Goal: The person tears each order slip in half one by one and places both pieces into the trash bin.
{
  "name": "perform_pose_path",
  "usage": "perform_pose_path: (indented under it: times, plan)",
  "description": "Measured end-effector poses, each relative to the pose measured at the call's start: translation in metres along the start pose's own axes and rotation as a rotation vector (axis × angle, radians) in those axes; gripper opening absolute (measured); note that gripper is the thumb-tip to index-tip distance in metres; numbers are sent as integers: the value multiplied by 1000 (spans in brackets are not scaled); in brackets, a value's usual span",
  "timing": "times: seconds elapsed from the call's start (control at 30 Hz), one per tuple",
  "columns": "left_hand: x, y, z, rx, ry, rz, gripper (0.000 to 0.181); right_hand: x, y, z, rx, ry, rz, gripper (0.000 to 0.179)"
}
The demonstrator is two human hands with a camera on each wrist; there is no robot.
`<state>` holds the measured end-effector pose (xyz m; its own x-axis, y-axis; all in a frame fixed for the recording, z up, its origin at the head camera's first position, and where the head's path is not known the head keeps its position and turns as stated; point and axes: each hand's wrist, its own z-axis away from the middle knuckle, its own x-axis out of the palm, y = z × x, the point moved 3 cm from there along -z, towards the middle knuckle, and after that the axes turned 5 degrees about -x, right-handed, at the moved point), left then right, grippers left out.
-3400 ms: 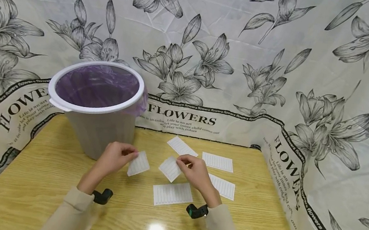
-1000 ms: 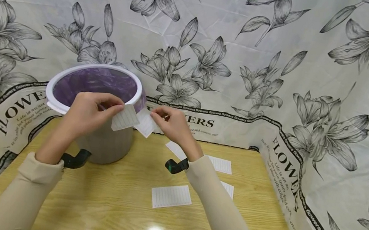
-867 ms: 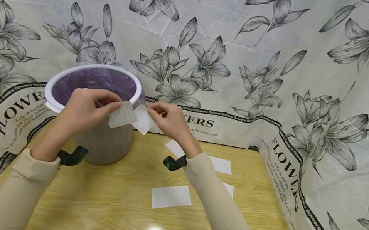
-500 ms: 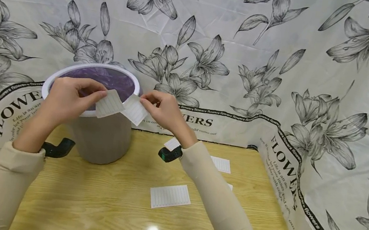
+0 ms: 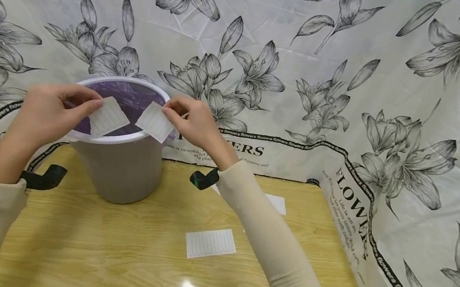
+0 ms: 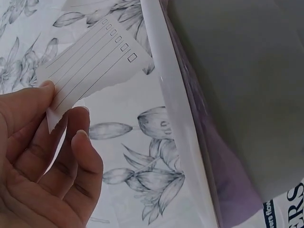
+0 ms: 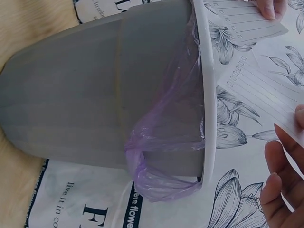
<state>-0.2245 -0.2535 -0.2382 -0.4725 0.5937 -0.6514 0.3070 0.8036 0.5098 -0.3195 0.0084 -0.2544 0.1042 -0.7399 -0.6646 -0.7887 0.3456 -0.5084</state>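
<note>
You have a tapered grey plastic bin (image 5: 123,170) with a smooth white oval rim (image 5: 114,140), lined with a thin, crinkled purple plastic bag (image 5: 136,98), standing on a yellow wood-grain table (image 5: 110,254). Behind it hangs creased white cloth (image 5: 269,8) printed with dark line-drawn lilies. Grip, left: your left hand (image 5: 44,112) pinches a thin white lined paper piece (image 5: 109,118) narrowly at its edge, thumb against fingers; the left wrist view shows small printed boxes and a ragged, torn lower edge. Grip, right: your right hand (image 5: 194,122) pinches a second white lined paper piece (image 5: 155,122) by its upper corner, equally narrow. The 2 pieces are apart; in the head view the left overlaps the bin's mouth, the right its front-right rim. A flat rectangular white lined slip (image 5: 210,243) lies on the table, another white slip (image 5: 277,204) farther back, partly behind your right sleeve (image 5: 267,236).
</note>
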Motion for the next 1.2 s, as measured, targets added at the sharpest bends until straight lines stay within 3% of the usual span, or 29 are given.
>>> perform_pose_path:
  times: [0.33, 0.7, 0.97, 1.2]
  plan:
    - [-14, -13, -3, -143, 9, -28, 34, 3, 0, -15, -24, -33, 35, 19]
    - [-18, -22, -11, -174, 22, -58, 37, 7, 0, -42, 49, -38, 27, 19]
    - [-17, -30, -10, -156, 17, -72, 32, 15, 1, -55, 132, -69, 13, 19]
    - [-16, -38, -12, -151, -4, -80, 32, 24, 4, -64, 148, -68, 68, 21]
